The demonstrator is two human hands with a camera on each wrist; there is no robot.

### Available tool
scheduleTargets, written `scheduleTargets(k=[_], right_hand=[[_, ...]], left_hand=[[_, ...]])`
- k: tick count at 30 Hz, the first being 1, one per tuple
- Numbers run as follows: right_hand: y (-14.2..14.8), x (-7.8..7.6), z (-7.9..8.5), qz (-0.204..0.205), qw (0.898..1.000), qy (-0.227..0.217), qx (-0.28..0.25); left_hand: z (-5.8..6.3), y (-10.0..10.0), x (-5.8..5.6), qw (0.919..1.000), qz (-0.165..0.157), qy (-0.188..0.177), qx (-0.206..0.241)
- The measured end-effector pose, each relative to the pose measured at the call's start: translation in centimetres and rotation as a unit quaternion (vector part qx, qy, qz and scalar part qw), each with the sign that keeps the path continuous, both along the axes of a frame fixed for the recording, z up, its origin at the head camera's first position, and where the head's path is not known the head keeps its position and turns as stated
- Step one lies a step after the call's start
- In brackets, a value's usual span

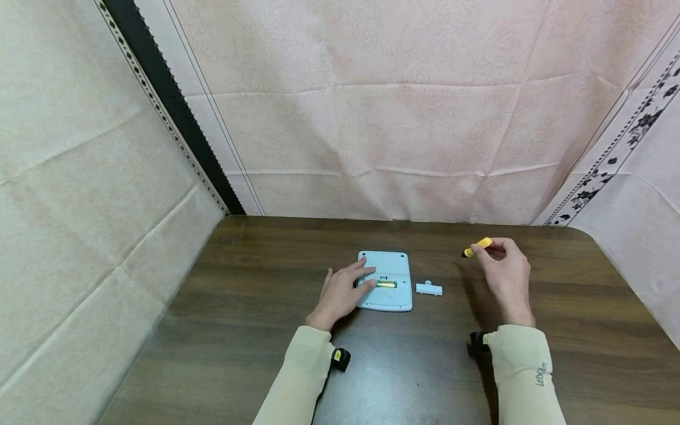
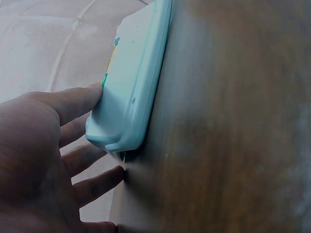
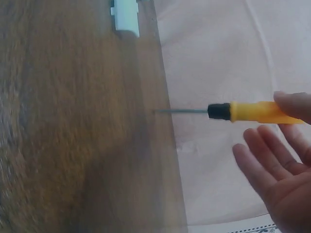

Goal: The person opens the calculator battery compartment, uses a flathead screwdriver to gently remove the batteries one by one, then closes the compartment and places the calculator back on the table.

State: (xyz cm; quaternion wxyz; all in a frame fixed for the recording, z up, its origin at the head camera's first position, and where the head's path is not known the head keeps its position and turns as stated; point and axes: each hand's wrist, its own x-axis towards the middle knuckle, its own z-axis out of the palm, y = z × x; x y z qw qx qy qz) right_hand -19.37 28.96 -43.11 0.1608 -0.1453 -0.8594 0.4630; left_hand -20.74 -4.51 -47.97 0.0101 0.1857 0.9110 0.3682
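Observation:
A flat light-blue device, like a calculator lying face down, is on the table with its battery slot uncovered and a battery showing inside. My left hand rests on its left side, fingers spread and thumb near the slot; the left wrist view shows the thumb on the device's back. A small light-blue battery cover lies just right of the device. Farther right, my right hand pinches a yellow-handled screwdriver between thumb and finger, its thin metal shaft pointing left above the table.
The dark wooden table has rounded far corners. A pale patterned cloth hangs behind its far edge, and more cloth hangs along the left. Black wrist cameras are strapped at both sleeves.

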Motion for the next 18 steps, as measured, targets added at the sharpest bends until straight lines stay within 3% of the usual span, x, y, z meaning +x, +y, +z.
scheduleTargets(k=[8, 18], right_hand=[[-0.32, -0.42, -0.29, -0.014, 0.998, 0.051, -0.044], [-0.53, -0.50, -0.40, -0.011, 0.994, 0.095, -0.046]], left_hand=[[0.13, -0.01, 0.00, 1.0000, 0.000, 0.000, -0.001], [0.11, -0.03, -0.02, 1.0000, -0.001, 0.000, -0.001]])
